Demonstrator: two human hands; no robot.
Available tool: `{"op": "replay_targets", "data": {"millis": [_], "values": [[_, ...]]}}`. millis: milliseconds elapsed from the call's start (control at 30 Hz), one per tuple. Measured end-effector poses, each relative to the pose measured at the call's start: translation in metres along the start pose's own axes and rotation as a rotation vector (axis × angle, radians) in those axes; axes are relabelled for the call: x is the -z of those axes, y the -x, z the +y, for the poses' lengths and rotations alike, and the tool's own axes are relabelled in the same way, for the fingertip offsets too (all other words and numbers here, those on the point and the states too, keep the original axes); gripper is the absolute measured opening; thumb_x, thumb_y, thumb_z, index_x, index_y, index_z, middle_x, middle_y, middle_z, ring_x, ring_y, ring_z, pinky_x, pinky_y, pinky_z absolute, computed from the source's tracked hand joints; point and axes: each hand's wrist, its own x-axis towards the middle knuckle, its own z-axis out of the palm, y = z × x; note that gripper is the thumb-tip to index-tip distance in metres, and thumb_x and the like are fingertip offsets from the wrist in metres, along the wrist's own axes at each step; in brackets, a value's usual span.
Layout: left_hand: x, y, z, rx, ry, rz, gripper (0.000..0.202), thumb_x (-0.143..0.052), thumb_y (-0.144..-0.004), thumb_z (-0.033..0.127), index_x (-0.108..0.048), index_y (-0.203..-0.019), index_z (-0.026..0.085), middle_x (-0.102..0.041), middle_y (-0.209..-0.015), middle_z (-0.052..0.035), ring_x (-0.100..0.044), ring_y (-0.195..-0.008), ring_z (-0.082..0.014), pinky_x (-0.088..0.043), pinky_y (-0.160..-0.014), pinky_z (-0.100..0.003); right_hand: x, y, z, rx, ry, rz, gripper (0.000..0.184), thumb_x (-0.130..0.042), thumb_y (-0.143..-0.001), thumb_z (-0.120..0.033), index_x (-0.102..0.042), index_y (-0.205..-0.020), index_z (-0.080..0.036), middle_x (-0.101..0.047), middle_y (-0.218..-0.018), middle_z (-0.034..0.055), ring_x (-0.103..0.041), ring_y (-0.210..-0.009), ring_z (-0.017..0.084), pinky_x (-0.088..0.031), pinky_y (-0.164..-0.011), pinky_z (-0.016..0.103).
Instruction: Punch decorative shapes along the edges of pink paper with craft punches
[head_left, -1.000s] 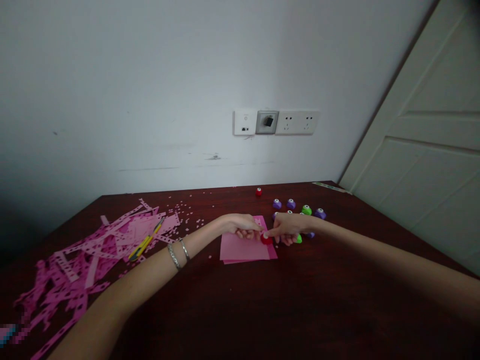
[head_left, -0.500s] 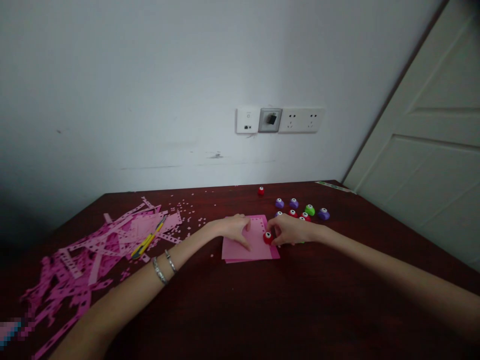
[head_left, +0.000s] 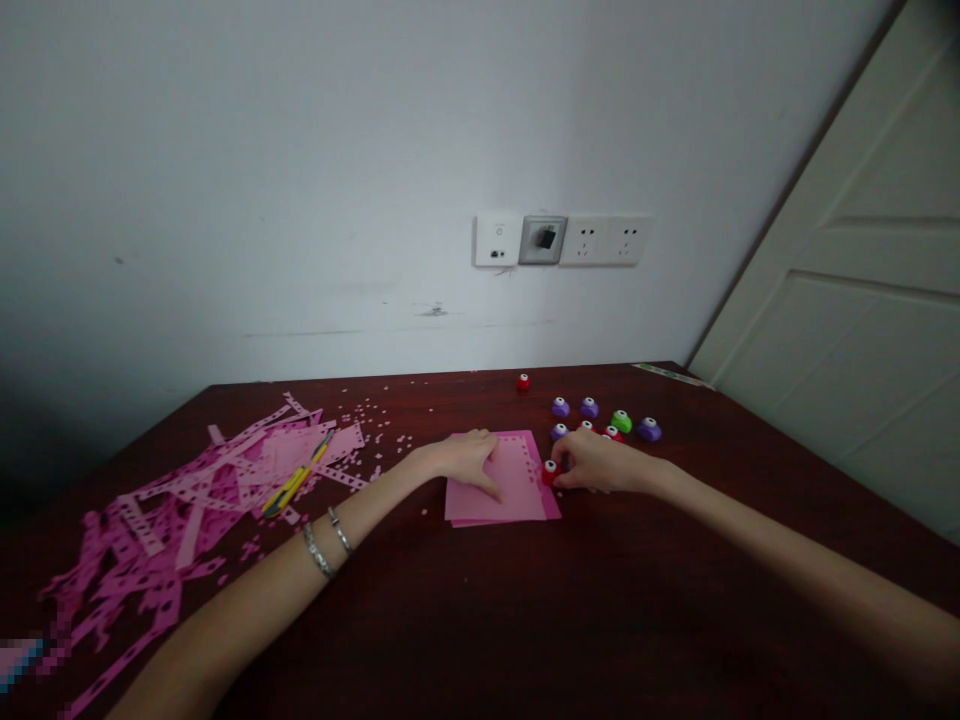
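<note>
Sheets of pink paper (head_left: 517,498) lie in a slightly uneven stack on the dark table, with a row of small punched holes near the top edge and more along the right edge. Across their left side rests my left hand (head_left: 466,460), pressing down with the thumb spread from the fingers. My right hand (head_left: 598,462) grips a small red craft punch (head_left: 550,474) at the right edge of the paper. Whether paper sits inside the punch's slot I cannot tell. Behind and beside my right hand stand several more punches, among them a purple one (head_left: 559,432) and a green one (head_left: 620,421).
Pink paper strips (head_left: 187,490) with punched holes form a heap on the left, a yellow utility knife (head_left: 298,475) on top. Tiny paper bits (head_left: 367,420) are scattered beside it. One red punch (head_left: 523,382) stands near the wall, below the sockets (head_left: 606,240).
My right hand has moved slightly right with the red punch, from over the paper's right part to its right edge. My left hand stays in place on the paper.
</note>
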Motion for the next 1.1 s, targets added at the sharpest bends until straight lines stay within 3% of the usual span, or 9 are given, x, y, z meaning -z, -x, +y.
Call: {"op": "replay_targets", "data": {"millis": [233, 533, 700, 933, 1100], "values": [[-0.005, -0.002, 0.000, -0.014, -0.026, 0.051, 0.058, -0.064, -0.058, 0.055, -0.053, -0.097, 0.012, -0.052, -0.096, -0.0098, -0.049, -0.087, -0.0232, -0.038, -0.071, -0.031, 0.003, -0.006, 0.003, 0.014, 0.225, 0.245, 0.019, -0.061, -0.071, -0.034, -0.067, -0.075, -0.016, -0.064, -0.067, 0.0069, -0.060, -0.068, 0.019, -0.038, -0.053, 0.024], [-0.004, 0.001, 0.004, 0.015, -0.015, 0.041, 0.060, -0.062, -0.060, 0.058, -0.054, -0.099, 0.014, -0.053, -0.101, -0.0114, -0.049, -0.092, -0.0250, -0.038, -0.075, -0.032, 0.005, -0.026, 0.011, -0.126, 0.283, 0.352, 0.025, -0.058, -0.074, -0.037, -0.063, -0.079, -0.013, -0.064, -0.081, 0.0140, -0.062, -0.078, 0.027, -0.043, -0.064, 0.032], [-0.006, 0.002, 0.004, 0.009, -0.013, 0.050, 0.065, -0.060, -0.059, 0.063, -0.054, -0.099, 0.012, -0.053, -0.103, -0.0138, -0.049, -0.094, -0.0277, -0.039, -0.076, -0.034, 0.008, -0.029, 0.003, -0.206, 0.318, 0.338, 0.028, -0.058, -0.072, -0.037, -0.063, -0.086, -0.013, -0.063, -0.092, 0.0166, -0.061, -0.084, 0.030, -0.044, -0.064, 0.034], [0.001, 0.000, 0.004, 0.022, 0.061, 0.054, 0.063, -0.057, -0.062, 0.064, -0.054, -0.097, 0.012, -0.056, -0.098, -0.0123, -0.052, -0.084, -0.0222, -0.039, -0.067, -0.030, 0.015, -0.026, 0.005, -0.171, 0.277, 0.337, 0.029, -0.062, -0.068, -0.044, -0.063, -0.074, -0.015, -0.064, -0.079, 0.0121, -0.061, -0.077, 0.027, -0.039, -0.058, 0.030], [0.017, -0.024, -0.012, 0.060, 0.186, 0.227, 0.041, -0.050, -0.076, 0.053, -0.058, -0.083, 0.014, -0.061, -0.081, -0.0062, -0.053, -0.069, -0.0143, -0.037, -0.058, -0.024, 0.015, -0.003, -0.003, -0.112, 0.240, 0.389, 0.033, -0.050, -0.080, -0.045, -0.060, -0.065, -0.017, -0.063, -0.068, 0.0080, -0.058, -0.062, 0.020, -0.031, -0.051, 0.028]]}}
